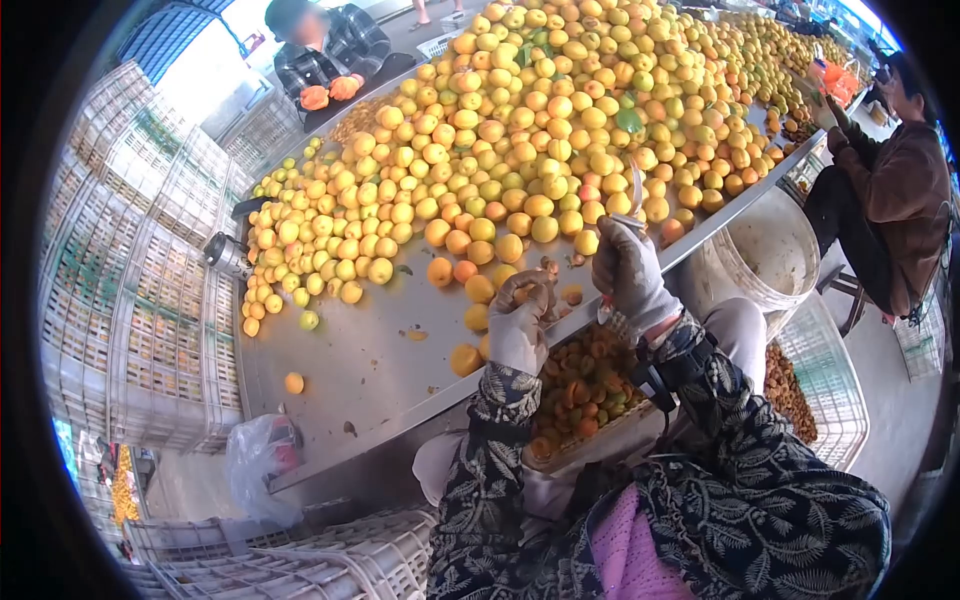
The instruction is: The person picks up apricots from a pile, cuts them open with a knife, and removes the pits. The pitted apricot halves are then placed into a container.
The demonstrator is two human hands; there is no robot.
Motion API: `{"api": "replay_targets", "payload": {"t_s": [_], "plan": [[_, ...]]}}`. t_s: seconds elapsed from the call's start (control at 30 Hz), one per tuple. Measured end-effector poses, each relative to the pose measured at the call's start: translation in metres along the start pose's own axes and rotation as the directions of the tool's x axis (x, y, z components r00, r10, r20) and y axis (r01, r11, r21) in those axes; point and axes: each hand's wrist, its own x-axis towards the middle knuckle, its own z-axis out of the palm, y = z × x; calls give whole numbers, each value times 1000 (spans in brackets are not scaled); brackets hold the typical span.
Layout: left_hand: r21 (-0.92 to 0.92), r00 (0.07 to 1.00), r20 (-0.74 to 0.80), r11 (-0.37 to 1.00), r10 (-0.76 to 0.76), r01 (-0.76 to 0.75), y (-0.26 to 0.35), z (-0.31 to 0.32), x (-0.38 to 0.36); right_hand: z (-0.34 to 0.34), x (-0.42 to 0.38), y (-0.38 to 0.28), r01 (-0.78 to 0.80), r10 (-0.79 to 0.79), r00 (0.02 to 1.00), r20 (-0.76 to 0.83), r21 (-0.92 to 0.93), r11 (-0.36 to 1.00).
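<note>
My right hand [630,270], in a dirty whitish glove, is closed round the handle of a small knife with a thin curved blade [637,190] pointing up. My left hand [522,318], gloved too, has its fingers curled together at the metal table's near edge. Something small and brownish shows at its fingertips, but I cannot make out what it is. A great heap of yellow-orange apricots [540,130] covers the table [370,370], several lying right beside my left hand. Below my hands, a container holds apricot halves [580,385].
A white bucket [765,250] stands to the right, above a crate [835,385] with brown pits [788,395]. Stacked plastic crates [130,270] rise at the left. A plastic bag [262,465] hangs at the table corner. Co-workers sit across [335,50] and at right [900,180].
</note>
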Motion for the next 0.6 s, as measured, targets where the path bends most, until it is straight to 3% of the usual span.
{"api": "replay_targets", "payload": {"t_s": [0.03,0.1,0.17,0.23,0.27,0.33,0.4,0.43,0.47,0.53,0.57,0.6], "plan": [[1,1000,-1,1000,0,0,0,-2,3,0,-1,2,18,-18,1000,-19,-20,1000],[237,985,-166,968,-44,83,2,-5,6,-3,-7,-2,15,-15,1000,-7,-81,997],[200,975,-214,975,-55,99,3,-3,9,-8,-6,0,10,-10,1000,3,-142,990],[160,963,-259,980,-70,115,7,-1,10,-13,4,5,173,-172,984,47,-497,850],[179,962,-233,966,-142,186,12,-4,11,-18,9,4,167,-171,984,38,-498,851],[197,948,-215,940,-235,278,12,-10,6,-22,15,-1,78,-42,997,67,-753,653],[269,976,-175,948,-127,172,14,-7,4,-34,31,5,128,-69,992,110,-744,656],[406,985,-103,898,-138,169,24,-6,-1,-35,35,3,128,-71,992,106,-824,552],[406,985,-100,898,-140,169,29,-5,-5,-36,38,3,127,-74,992,105,-890,439],[592,966,137,800,-217,95,35,-8,-12,-20,31,-15,44,-5,999,46,-910,411],[568,965,239,822,-112,-46,31,-7,-15,-22,38,-15,65,-68,997,48,-958,279],[564,964,241,825,-108,-49,35,-4,-19,-22,44,-16,79,-129,990,61,-987,140]]}}
